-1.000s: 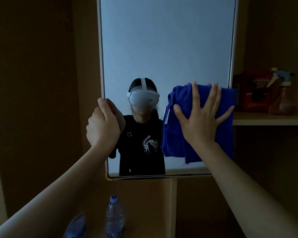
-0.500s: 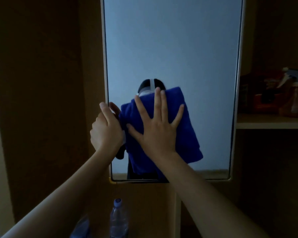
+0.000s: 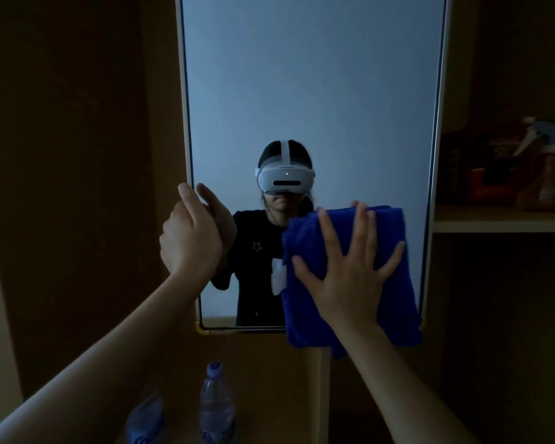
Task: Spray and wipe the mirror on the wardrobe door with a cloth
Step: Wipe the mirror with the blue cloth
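A tall mirror (image 3: 311, 91) fills the wardrobe door in front of me. A blue cloth (image 3: 394, 299) lies flat against the mirror's lower right corner and hangs past its bottom edge. My right hand (image 3: 346, 270) presses on the cloth with fingers spread and straight. My left hand (image 3: 189, 238) grips the mirror door's left edge at mid height, fingers curled round the frame. A spray bottle (image 3: 545, 168) stands on the shelf at the right, in the dark.
A wooden shelf (image 3: 500, 221) at the right holds a red item (image 3: 481, 174) beside the spray bottle. Two plastic water bottles (image 3: 217, 405) stand low in front, below the mirror. Dark wooden wardrobe panels flank the mirror on both sides.
My right hand has swept the cloth from the mirror's left-middle to its lower right corner, after an earlier pass leftwards. My left hand has kept its grip on the door edge.
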The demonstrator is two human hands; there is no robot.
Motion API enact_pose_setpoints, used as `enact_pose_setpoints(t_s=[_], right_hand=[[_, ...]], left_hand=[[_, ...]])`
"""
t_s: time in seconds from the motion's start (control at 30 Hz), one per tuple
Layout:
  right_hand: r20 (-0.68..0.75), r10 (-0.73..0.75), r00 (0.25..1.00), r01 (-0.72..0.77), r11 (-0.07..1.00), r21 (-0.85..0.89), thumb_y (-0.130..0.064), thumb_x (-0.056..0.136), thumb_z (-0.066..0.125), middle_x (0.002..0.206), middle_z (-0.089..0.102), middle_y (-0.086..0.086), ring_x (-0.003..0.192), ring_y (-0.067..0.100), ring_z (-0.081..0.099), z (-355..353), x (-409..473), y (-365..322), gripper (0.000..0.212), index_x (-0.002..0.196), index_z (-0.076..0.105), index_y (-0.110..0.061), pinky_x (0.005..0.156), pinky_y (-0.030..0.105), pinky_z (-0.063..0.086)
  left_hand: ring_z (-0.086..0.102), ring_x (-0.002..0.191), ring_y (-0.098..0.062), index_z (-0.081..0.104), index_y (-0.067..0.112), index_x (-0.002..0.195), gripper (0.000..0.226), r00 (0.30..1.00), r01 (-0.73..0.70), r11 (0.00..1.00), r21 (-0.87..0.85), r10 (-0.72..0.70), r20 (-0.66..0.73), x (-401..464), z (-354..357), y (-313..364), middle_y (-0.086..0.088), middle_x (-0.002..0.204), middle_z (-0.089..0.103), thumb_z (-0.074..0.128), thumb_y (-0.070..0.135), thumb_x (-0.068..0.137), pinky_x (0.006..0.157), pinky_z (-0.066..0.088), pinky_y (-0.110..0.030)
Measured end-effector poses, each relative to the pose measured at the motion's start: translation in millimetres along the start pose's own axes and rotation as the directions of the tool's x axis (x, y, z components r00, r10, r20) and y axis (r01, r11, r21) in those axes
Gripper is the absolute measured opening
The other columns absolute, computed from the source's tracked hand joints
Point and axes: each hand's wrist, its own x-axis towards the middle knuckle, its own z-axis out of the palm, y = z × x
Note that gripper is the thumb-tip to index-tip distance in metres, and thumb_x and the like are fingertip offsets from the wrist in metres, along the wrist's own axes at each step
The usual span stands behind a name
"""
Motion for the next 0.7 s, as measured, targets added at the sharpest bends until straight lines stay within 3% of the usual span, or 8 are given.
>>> enact_pose_setpoints(t_s=[0.1, 0.4, 0.57, 0.7], right_hand=[[-0.017, 0.117, 0.993, -0.116, 0.993, 0.035, -0.076, 0.086, 0.029, 0.162, -0.001, 0.014, 0.149, 0.029, -0.003, -11.9, 17.9, 21.2, 0.079, 0.153, 0.011, -0.038, 0.109, 0.071, -0.002], [-0.08, 0.129, 0.988, -0.125, 0.991, 0.047, -0.074, 0.088, 0.028, 0.161, -0.006, 0.017, 0.149, 0.03, -0.01, -47.8, 130.1, -15.8, 0.079, 0.154, 0.003, -0.037, 0.107, 0.07, -0.008], [-0.098, 0.027, 0.995, -0.022, 0.998, 0.059, -0.072, 0.089, 0.029, 0.161, -0.005, 0.018, 0.149, 0.031, -0.008, -41.5, 130.6, -70.6, 0.078, 0.154, 0.005, -0.036, 0.108, 0.071, -0.009], [-0.072, -0.175, 0.982, 0.176, 0.984, 0.011, -0.073, 0.089, 0.03, 0.162, -0.001, 0.016, 0.149, 0.032, -0.005, -18.0, 82.3, -93.9, 0.08, 0.154, 0.005, -0.035, 0.109, 0.068, -0.009]], left_hand=[[0.061, 0.109, -0.032, 0.062, 0.015, 0.113, 0.069, 1.0, 0.015, 1.0, 0.006, -0.015, 0.008, 0.3, -0.8, 2.2, -0.012, 0.113, 0.066, 0.006, 0.054, 0.101, 0.095, 0.047, -0.045], [0.062, 0.107, -0.033, 0.062, 0.012, 0.116, 0.072, 1.0, 0.01, 0.999, 0.045, -0.011, 0.028, 0.6, -4.4, 4.0, -0.013, 0.111, 0.066, 0.005, 0.054, 0.101, 0.091, 0.045, -0.043], [0.064, 0.102, -0.031, 0.062, 0.012, 0.115, 0.07, 1.0, 0.005, 1.0, 0.023, -0.006, 0.025, 0.7, -6.4, 4.0, -0.013, 0.109, 0.067, 0.006, 0.052, 0.101, 0.093, 0.05, -0.047], [0.066, 0.087, -0.028, 0.058, 0.016, 0.093, 0.062, 0.999, -0.016, 1.0, 0.013, 0.016, 0.034, 0.4, -8.1, 4.3, -0.009, 0.093, 0.067, 0.008, 0.051, 0.103, 0.084, 0.054, -0.046]])
